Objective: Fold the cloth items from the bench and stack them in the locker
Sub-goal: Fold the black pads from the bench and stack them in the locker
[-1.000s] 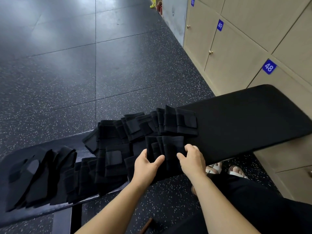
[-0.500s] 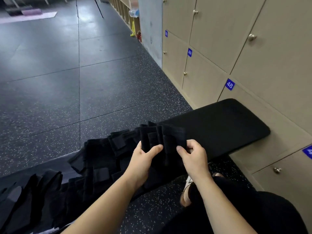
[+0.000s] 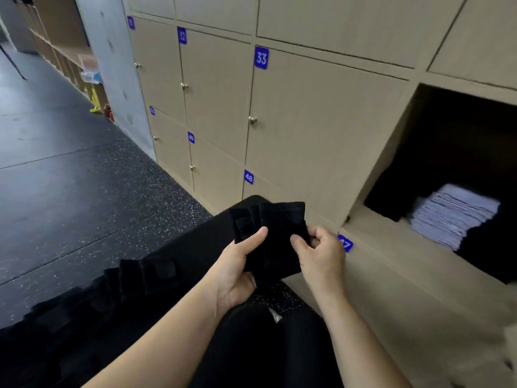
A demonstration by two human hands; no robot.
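Note:
A bundle of folded black cloth items (image 3: 277,231) is held up in front of me, above the black bench (image 3: 190,247). My left hand (image 3: 237,264) grips its left side, thumb on the front. My right hand (image 3: 321,256) pinches its right edge with curled fingers. More black cloth items (image 3: 140,275) lie in a row on the bench at lower left. To the right, an open locker (image 3: 391,228) shows a stack of pale folded cloths (image 3: 453,217) with dark ones beside it.
Beige locker doors (image 3: 307,121) numbered 32, 33, 48 and 49 fill the wall ahead, all closed. Dark speckled floor (image 3: 70,177) stretches to the left. My dark-trousered legs (image 3: 260,345) are below the hands. A yellow object (image 3: 95,103) stands far along the wall.
Both hands have lifted the black bundle off the bench and carried it up and rightwards. My view has swung right, bringing the open locker into sight.

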